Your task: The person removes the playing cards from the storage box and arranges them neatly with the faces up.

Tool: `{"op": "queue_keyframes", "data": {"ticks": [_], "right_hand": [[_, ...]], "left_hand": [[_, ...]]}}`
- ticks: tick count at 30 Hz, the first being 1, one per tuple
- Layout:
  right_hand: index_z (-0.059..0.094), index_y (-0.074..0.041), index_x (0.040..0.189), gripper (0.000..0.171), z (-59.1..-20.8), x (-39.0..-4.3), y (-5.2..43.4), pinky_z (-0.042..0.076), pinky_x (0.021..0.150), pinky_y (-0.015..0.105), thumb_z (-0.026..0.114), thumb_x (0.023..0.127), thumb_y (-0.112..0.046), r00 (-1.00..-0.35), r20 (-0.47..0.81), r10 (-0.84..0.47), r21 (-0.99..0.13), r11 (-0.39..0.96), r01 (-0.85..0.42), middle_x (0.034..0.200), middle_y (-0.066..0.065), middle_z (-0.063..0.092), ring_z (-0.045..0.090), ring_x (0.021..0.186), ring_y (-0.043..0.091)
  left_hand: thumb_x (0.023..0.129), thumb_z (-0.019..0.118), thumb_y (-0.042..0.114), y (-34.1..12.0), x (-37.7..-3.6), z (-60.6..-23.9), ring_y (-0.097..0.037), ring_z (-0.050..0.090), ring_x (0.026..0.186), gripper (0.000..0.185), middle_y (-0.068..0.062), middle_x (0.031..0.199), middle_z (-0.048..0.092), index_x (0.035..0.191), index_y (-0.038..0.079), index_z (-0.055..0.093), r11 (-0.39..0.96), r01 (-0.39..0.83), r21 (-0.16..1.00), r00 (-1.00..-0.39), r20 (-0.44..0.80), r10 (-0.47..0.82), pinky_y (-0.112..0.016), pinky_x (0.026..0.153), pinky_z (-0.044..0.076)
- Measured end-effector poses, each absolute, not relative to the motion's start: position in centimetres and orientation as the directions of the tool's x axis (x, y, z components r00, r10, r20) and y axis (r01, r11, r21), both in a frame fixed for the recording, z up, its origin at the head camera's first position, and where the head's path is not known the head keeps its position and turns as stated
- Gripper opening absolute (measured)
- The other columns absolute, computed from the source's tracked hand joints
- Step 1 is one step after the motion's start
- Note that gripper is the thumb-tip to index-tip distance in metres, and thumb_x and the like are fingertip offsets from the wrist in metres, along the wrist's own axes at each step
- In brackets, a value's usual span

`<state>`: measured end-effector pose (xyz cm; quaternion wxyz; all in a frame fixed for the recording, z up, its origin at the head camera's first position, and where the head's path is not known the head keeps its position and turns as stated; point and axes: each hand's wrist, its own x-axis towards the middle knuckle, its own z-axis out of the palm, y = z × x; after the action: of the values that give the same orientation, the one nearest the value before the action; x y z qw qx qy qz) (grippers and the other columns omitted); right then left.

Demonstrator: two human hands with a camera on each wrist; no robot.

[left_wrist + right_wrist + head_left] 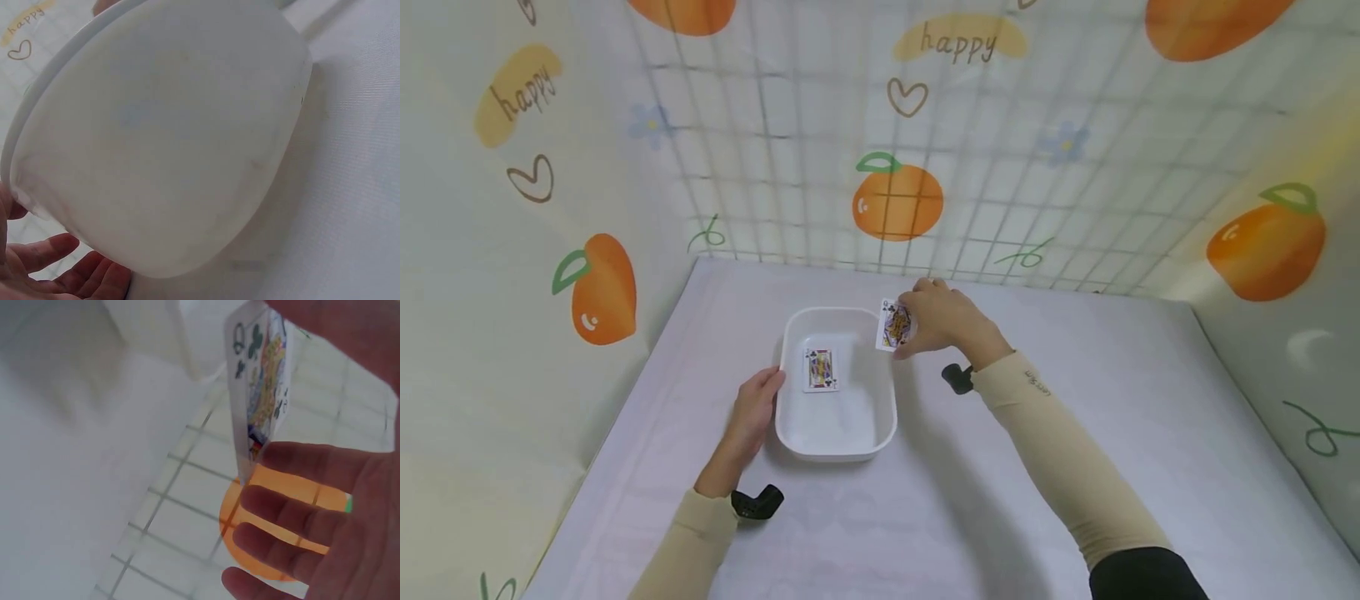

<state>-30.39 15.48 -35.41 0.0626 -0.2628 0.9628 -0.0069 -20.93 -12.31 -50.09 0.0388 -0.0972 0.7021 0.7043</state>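
The right hand [942, 319] pinches a queen of clubs [895, 325] by its edge, holding it upright just above the far right rim of the white tub [837, 443]; the right wrist view shows the card [259, 381] standing on end between thumb and fingers [300, 462]. The left hand [751, 414] lies open on the worktop [1075, 367], its straight fingers resting against the tub's left wall, as the left wrist view shows with the fingers [69, 275] beside the tub [162, 137]. One face card [820, 369] already lies flat on the tub's floor. The step in hand looks like placing the second card; it seems to call for carrying it over the rim, tipping it flat and letting go while the left hand steadies the tub
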Motion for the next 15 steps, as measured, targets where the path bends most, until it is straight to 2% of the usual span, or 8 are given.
{"op": "queue_keyframes", "data": {"ticks": [15], "right_hand": [[0.060,-0.007,0.134,0.085,-37.6,-29.6,20.4,0.048,0.084,0.049,0.089,0.064,-0.044,-0.885,-0.162,-0.437,-0.136,0.898,-0.419,0.123,0.016,0.056,0.048,0.103,0.031]], "left_hand": [[0.106,0.043,0.030,-11.9,-20.5,-49.6,-0.031,0.045,0.134,0.049,-0.018,0.144,0.050,0.144,0.000,0.044,0.026,-0.211,0.977,-0.973,-0.207,-0.100,-0.046,0.110,0.036]]}}
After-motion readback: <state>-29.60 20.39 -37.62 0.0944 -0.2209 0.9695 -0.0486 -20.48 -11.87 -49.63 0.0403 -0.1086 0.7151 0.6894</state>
